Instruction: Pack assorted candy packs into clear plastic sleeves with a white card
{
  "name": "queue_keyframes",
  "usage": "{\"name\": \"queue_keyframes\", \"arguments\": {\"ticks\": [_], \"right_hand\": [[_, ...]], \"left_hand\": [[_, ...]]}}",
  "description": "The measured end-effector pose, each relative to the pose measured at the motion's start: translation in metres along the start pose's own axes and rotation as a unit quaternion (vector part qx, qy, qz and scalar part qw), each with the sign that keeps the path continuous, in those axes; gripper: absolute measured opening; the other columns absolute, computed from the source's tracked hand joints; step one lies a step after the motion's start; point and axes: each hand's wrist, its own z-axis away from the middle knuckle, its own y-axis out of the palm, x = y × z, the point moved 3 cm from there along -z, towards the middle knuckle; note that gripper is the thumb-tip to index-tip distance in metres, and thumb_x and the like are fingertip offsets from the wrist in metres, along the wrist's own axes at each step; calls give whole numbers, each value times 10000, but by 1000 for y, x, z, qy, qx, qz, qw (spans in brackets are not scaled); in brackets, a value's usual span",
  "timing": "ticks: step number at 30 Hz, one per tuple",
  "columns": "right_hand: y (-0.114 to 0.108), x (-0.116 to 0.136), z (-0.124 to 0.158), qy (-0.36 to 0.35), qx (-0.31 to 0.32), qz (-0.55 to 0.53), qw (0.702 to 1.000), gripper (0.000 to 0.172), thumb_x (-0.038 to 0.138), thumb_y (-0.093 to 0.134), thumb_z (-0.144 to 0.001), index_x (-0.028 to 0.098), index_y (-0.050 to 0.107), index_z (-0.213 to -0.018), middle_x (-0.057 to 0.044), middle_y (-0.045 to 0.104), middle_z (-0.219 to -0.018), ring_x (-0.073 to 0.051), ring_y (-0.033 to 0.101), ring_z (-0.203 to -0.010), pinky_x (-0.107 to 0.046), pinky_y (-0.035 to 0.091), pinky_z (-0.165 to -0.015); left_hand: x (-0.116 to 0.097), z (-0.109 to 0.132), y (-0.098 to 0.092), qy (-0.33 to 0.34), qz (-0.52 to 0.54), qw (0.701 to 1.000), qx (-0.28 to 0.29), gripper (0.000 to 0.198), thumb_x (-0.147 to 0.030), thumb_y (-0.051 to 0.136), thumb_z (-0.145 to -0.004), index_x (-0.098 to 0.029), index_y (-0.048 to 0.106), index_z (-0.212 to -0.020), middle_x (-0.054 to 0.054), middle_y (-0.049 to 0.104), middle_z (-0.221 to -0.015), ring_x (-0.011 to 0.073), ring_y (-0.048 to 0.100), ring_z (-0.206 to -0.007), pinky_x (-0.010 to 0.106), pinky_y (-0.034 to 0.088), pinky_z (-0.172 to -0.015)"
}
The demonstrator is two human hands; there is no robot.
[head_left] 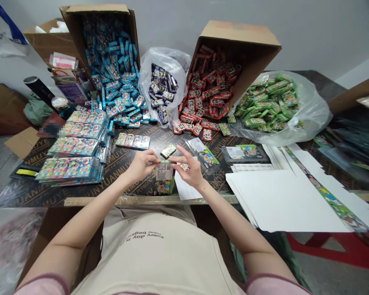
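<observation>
My left hand (144,164) pinches the top edge of a clear printed bag (164,175), which hangs down at the table's front edge. At the bag's other top corner, my right hand (189,169) reaches in with its index finger raised and another finger touching the edge. Partly hidden in the right palm is a small red and white box (183,166). Just beyond both hands lies a small green box (168,151). A row of small boxes (133,141) sits to the left of it. Under the right hand is a white sheet (187,186).
Stacks of filled packs (70,168) stand at left. Behind are a carton of blue boxes (117,61), a bag of purple boxes (162,90), a carton of red boxes (212,82) and a bag of green boxes (270,102). White cards (279,196) overhang the front edge at right.
</observation>
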Motion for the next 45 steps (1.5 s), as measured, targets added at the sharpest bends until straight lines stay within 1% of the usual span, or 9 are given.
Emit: {"name": "queue_keyframes", "arguments": {"ticks": [4, 7, 11, 14, 18, 29, 37, 42, 45], "right_hand": [[-2, 2, 3, -45, 31, 30, 998, 472, 363, 614, -860, 276, 522, -1314, -62, 738, -1045, -272, 672, -1059, -476, 467, -1011], [-14, 12, -10, -10, -15, 27, 999, 478, 362, 591, -884, 286, 486, -1343, -31, 734, -935, -249, 684, -953, -450, 489, -941], [-29, 35, -38, -7, -84, 96, 992, 208, 366, 674, -815, 249, 669, -988, -32, 644, -908, -213, 599, -889, -375, 472, -846], [-20, 41, -53, 3, 21, 100, 995, 171, 370, 686, -790, 210, 658, -737, -36, 618, -855, -197, 565, -875, -338, 443, -797], [1, 33, -58, 62, 171, 47, 982, 249, 420, 677, -767, 193, 642, -669, -32, 638, -809, -179, 568, -813, -284, 416, -684], [13, 23, -62, 154, 264, -5, 952, 183, 316, 690, -685, 158, 616, -628, 16, 586, -588, -108, 501, -568, -242, 365, -561], [21, 8, -54, 248, 220, -139, 933, 287, 297, 790, -545, 178, 559, -667, 36, 594, -565, -110, 532, -558, -239, 391, -572], [26, -11, -44, 370, 111, -283, 878, 469, 231, 808, -473, 226, 512, -837, 81, 581, -548, -118, 540, -521, -236, 417, -552], [16, -13, -40, 343, 94, -281, 891, 594, 359, 789, -610, 276, 523, -1134, 15, 682, -814, -165, 641, -766, -286, 486, -690]], "left_hand": [[-4, 7, 6, 48, -107, 993, 16, 267, -269, 501, -914, -187, 713, -774, 70, 654, -812, 151, 594, -738, 269, 468, -689], [-4, 10, 11, 51, -156, 986, 20, 294, -274, 459, -942, -190, 700, -796, 65, 633, -806, 155, 569, -749, 269, 452, -688], [-1, 12, 13, 32, -152, 988, -1, 249, -249, 471, -936, -186, 707, -890, 60, 601, -789, 173, 556, -762, 281, 436, -681], [-1, 11, 14, 22, -120, 992, -18, 217, -228, 504, -913, -202, 720, -923, 50, 578, -777, 173, 549, -748, 282, 426, -671], [0, 10, 16, 12, -85, 996, -29, 207, -190, 535, -872, -200, 711, -764, 41, 565, -726, 162, 543, -702, 282, 420, -649], [-3, 11, 13, 25, -22, 994, -106, 112, -172, 615, -783, -172, 633, -673, 25, 607, -693, 142, 581, -667, 266, 448, -644], [-5, 11, 24, 7, -127, 984, -128, 233, -220, 695, -778, -173, 559, -596, 8, 544, -646, 150, 531, -649, 266, 394, -611], [-17, 6, 24, -50, -163, 985, -37, 63, -216, 689, -797, -176, 649, -825, 42, 628, -817, 190, 587, -790, 290, 440, -686], [-5, 6, 5, -113, -145, 983, -11, 79, -196, 684, -788, -186, 688, -866, 55, 673, -837, 205, 606, -805, 307, 447, -714]]}}
